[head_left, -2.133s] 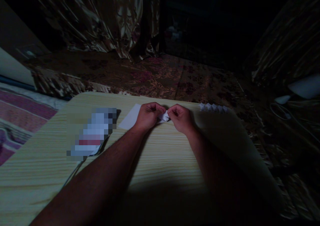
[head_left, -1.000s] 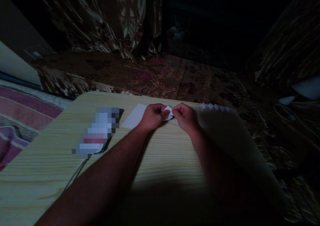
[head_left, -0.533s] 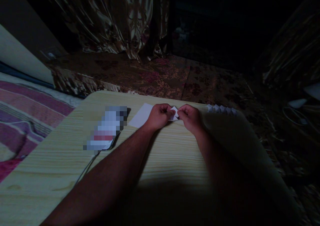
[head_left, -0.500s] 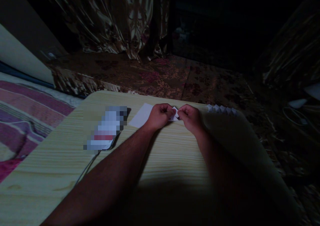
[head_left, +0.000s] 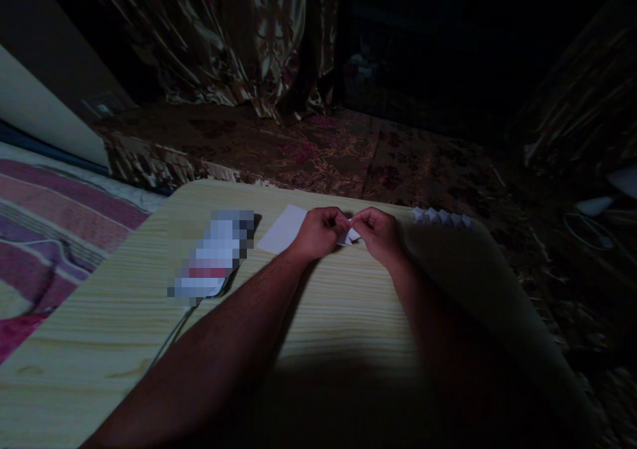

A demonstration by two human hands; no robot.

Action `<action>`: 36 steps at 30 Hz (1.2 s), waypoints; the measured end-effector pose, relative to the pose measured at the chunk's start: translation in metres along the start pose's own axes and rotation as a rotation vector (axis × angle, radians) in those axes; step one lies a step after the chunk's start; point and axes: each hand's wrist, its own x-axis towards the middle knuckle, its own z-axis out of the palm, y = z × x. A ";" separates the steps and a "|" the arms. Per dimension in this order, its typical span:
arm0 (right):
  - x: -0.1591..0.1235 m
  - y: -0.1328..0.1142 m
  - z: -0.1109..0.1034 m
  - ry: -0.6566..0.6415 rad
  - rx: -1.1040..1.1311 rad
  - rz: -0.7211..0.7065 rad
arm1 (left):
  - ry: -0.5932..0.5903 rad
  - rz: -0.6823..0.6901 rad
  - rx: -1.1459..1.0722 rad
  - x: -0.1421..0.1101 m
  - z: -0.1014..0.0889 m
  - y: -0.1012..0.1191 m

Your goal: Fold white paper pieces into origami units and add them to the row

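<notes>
Near the far edge of the wooden table (head_left: 348, 310), a small folded piece of white paper (head_left: 352, 235) is held between my two hands. My left hand (head_left: 324, 231) is closed on its left side, thumb and fingers pinched. My right hand (head_left: 377, 230) pinches the paper from the right, and its fingertips nearly meet those of the left. The fingers hide most of the paper. Beside my left hand lies a flat white sheet of paper (head_left: 282, 230). To the right, several small folded white paper pieces (head_left: 442, 217) stand in a row along the far edge.
A phone (head_left: 213, 256), its screen blurred out, lies on the left of the table with a white cable (head_left: 172, 335) running from it. A striped bedspread (head_left: 50, 217) is at the left. Behind the table hang patterned curtains (head_left: 259, 38); the right side is dark.
My fingertips have come closer together over the folded paper, and it shows a little differently, with a fold now visible below the right fingers. The phone, sheet and row of pieces stay put.
</notes>
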 end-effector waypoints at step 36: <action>0.004 0.010 -0.001 -0.008 0.000 -0.004 | -0.039 0.045 0.083 -0.002 -0.001 0.005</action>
